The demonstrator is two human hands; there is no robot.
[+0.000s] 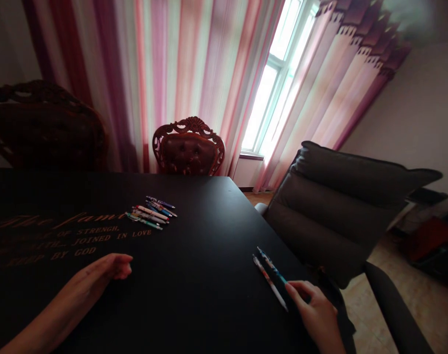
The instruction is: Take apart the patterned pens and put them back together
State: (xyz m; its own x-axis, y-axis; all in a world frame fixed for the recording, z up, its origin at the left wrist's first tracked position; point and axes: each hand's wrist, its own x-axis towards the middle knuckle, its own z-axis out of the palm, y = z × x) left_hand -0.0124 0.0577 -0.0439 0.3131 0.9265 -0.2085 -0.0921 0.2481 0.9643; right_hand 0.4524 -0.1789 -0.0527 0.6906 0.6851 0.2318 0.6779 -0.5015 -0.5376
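Observation:
My left hand rests on the black table, fingers loosely curled, holding nothing that I can see. My right hand lies at the table's right edge, its fingertips touching the near ends of two pens that lie side by side on the tabletop. A pile of several more pens sits farther back, near the middle of the table, well beyond my left hand.
Gold lettering is printed on the tabletop at left. A grey padded office chair stands close to the table's right edge. Two carved wooden chairs stand behind the table, before striped curtains and a bright window.

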